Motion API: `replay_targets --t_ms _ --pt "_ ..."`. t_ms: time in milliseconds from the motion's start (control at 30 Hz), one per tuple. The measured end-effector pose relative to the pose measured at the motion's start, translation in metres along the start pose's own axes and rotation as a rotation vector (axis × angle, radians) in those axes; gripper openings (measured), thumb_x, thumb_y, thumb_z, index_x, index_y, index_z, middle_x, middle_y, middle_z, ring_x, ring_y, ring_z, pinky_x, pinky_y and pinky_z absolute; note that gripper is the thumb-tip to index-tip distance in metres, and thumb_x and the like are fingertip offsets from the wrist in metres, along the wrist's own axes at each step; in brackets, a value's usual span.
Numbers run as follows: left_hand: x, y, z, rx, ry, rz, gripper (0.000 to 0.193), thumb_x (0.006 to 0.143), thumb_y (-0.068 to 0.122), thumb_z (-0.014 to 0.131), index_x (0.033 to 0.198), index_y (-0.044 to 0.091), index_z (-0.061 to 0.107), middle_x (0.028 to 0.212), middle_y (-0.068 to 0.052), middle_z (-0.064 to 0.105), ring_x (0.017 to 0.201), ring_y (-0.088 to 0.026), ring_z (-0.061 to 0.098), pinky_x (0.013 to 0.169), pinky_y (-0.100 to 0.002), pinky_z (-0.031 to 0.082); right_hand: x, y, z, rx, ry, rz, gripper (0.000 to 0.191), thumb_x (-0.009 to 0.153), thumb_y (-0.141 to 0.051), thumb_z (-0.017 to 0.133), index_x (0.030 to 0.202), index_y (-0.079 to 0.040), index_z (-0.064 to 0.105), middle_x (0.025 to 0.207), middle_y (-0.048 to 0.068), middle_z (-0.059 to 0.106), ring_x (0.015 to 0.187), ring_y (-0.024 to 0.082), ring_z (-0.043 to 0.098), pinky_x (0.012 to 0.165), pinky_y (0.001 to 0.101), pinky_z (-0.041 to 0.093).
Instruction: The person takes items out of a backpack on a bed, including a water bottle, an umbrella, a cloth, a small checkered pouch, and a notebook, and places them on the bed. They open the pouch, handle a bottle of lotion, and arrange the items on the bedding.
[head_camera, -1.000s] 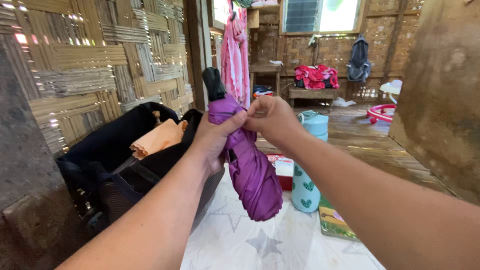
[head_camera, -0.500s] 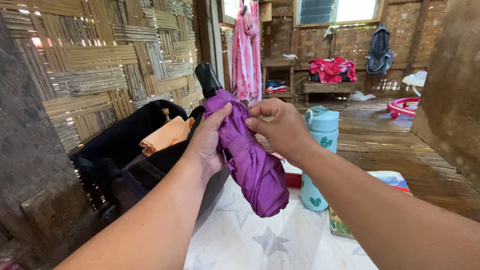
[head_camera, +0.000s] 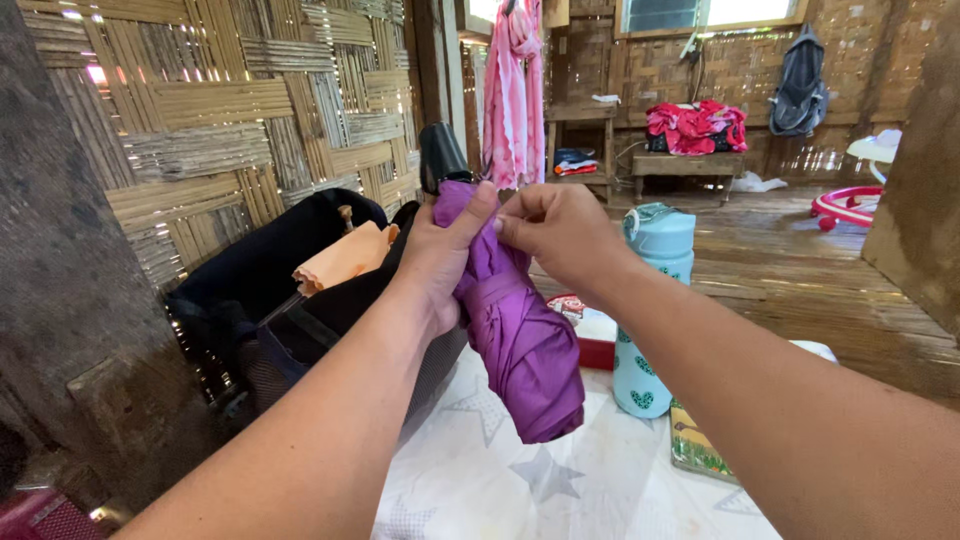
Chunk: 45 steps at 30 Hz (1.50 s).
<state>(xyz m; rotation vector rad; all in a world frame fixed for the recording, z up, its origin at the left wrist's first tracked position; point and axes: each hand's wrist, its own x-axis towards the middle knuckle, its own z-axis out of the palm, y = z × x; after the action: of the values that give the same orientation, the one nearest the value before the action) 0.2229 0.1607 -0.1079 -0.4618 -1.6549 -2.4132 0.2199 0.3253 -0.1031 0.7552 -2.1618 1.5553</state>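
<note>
Folded purple umbrella (head_camera: 515, 320), black handle up, gripped by left hand (head_camera: 440, 255) over table; right hand (head_camera: 560, 230) pinches its fabric nr top. Behind: teal bottle (head_camera: 650, 300) w/ heart marks, red-white box (head_camera: 590, 335).

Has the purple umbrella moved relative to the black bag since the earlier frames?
Cannot tell: the head camera itself shifts. The purple umbrella, gripped by both hands, sits just right of the black bag as before.

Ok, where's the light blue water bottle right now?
In the head view, the light blue water bottle stands upright on the star-patterned cloth, right of centre, just behind the right hand and beside the folded purple umbrella.
</note>
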Motion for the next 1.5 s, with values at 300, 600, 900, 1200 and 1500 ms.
replay_targets --t_ms 300,600,900,1200,1500 --pt "0.012 -0.01 0.013 -0.158 0.153 0.142 0.038 0.092 0.032 0.07 0.117 0.007 0.058 0.101 -0.007 0.069 0.086 -0.019 0.069 0.075 -0.038 0.059 -0.022 -0.029 -0.008 0.352 -0.038 0.429 0.05 0.088 -0.028 0.07 0.134 -0.015 0.053 0.11 0.005 0.068 0.087 0.015 0.067 0.072 0.0336 0.057" --pt "0.011 -0.04 0.055 0.005 0.215 0.365 0.07 0.09 0.031 0.078 0.142 0.01 0.037 0.13 -0.017 0.057 0.109 -0.024 0.063 0.09 -0.04 0.054 -0.083 -0.041 -0.049 0.186 -0.215 0.27 0.079 0.073 -0.012 0.082 0.144 -0.012 0.047 0.117 0.006 0.07 0.099 0.016 0.068 0.088 0.0368 0.057" --pt "0.0 -0.05 0.072 0.585 0.332 0.642 0.022 0.094 0.027 0.07 0.097 0.005 0.071 0.102 -0.015 0.071 0.092 -0.025 0.07 0.085 -0.037 0.054 -0.157 -0.047 -0.126 -0.048 -0.305 0.48 0.081 0.061 -0.005 0.086 0.137 -0.008 0.058 0.121 0.003 0.073 0.108 0.015 0.067 0.098 0.0319 0.053" --pt "-0.106 -0.157 0.097 0.737 0.029 0.586 0.03 0.099 0.029 0.066 0.089 0.001 0.067 0.098 -0.017 0.063 0.093 -0.033 0.062 0.083 -0.043 0.049 -0.231 0.0 -0.174 -0.328 -0.383 0.641 0.091 0.054 0.002 0.09 0.138 -0.013 0.059 0.117 0.002 0.076 0.11 0.015 0.068 0.1 0.0302 0.051" --pt "-0.174 -0.194 0.104 0.973 -0.585 0.173 0.059 0.068 0.038 0.088 0.113 0.005 0.071 0.107 -0.009 0.059 0.103 -0.028 0.062 0.094 -0.037 0.051 -0.297 0.033 -0.198 -0.669 -0.446 0.685 0.105 0.05 0.002 0.093 0.144 -0.028 0.057 0.119 0.003 0.077 0.116 0.017 0.069 0.099 0.0322 0.052"
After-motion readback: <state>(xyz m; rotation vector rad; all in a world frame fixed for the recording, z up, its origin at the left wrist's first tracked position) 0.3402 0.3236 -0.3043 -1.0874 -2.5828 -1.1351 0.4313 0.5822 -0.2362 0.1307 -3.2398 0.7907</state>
